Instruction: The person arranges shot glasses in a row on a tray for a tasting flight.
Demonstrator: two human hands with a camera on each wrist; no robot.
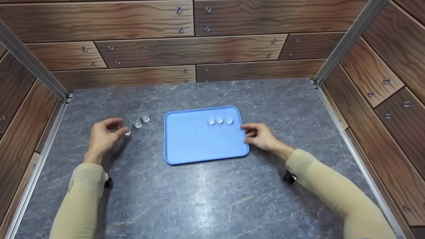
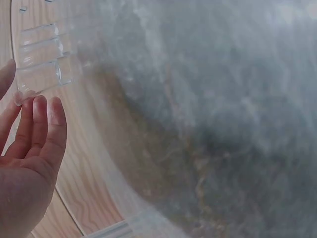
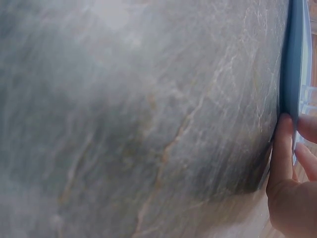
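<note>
My left hand (image 1: pixel 103 135) is at a small clear shot glass (image 1: pixel 127 131), its thumb and index finger on either side of it. Just beyond, to the right, two more clear shot glasses (image 1: pixel 136 121) stand on the table. In the left wrist view the nearest glass (image 2: pixel 39 77) meets the fingertips. A blue rectangular tray (image 1: pixel 199 142) lies in the middle, carrying three small clear glasses (image 1: pixel 219 120) in a row toward its far right corner. At the tray's right edge, my right hand (image 1: pixel 262 136) grips the rim; the right wrist view has fingers (image 3: pixel 283 148) on both sides of it.
Grey marbled table surface (image 1: pixel 199 192) surrounds the tray. Wood-patterned panels (image 1: pixel 142 49) wall in the back and both sides, with metal rails (image 1: pixel 365 159) along the side edges. Each wrist bears a dark device (image 1: pixel 289 177) by the sleeve cuff.
</note>
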